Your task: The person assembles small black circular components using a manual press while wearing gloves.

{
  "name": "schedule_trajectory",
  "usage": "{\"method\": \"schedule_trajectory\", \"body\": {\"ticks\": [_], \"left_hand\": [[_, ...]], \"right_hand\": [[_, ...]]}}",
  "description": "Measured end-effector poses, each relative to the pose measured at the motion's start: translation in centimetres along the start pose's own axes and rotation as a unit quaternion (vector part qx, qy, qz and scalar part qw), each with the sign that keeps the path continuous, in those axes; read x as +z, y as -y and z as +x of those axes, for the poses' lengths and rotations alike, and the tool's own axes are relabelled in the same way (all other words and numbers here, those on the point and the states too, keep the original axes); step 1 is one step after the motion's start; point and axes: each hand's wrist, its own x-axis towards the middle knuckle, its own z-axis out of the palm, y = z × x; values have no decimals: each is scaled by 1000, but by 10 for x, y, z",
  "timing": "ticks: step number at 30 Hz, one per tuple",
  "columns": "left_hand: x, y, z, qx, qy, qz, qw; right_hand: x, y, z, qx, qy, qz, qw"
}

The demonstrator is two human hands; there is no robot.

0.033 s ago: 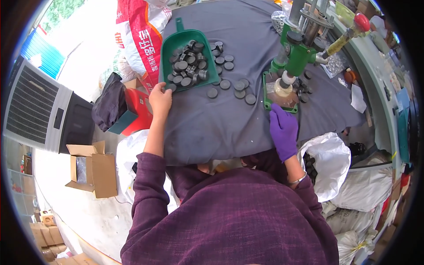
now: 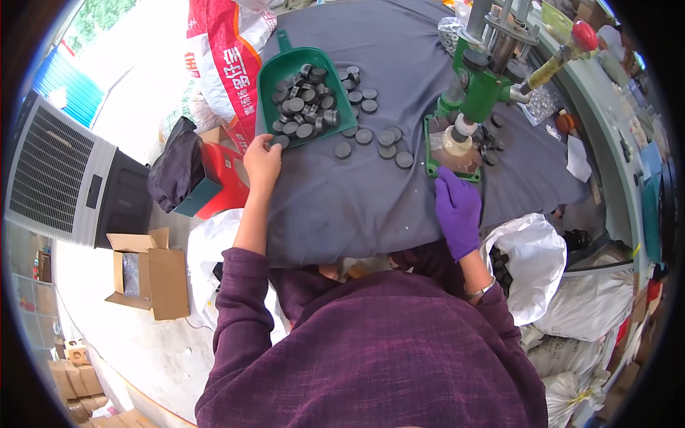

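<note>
Left hand [image 2: 262,162] bare, right hand [image 2: 457,207] gloved, both outstretched

Bright, even daylight, strongest at upper left where pale floor [image 2: 135,93] washes out near white; soft shadows only, none hard on dark cloth of desk [image 2: 399,192]; mild glare on white plastic bag [image 2: 531,264]; centre sharp, rim softer; strong fisheye bending toward edges, black vignette at corners

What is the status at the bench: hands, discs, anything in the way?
Left hand bare, fingers on a dark disc at the green scoop. Right hand gloved purple, at the green press base. Loose discs between.
</note>
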Motion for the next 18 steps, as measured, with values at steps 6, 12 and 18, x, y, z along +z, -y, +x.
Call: {"method": "schedule_trajectory", "body": {"ticks": [6, 12, 18], "left_hand": [[20, -24, -16, 28, -1, 48, 998], [27, -24, -20, 77, -14, 71, 994], [9, -37, -15, 118, -22, 65, 991]], "right_hand": [[-1, 0, 1, -10, -9, 10, 1000], [-1, 0, 0, -1, 11, 7, 1000], [0, -1, -3, -14, -10, 7, 1000]]}}
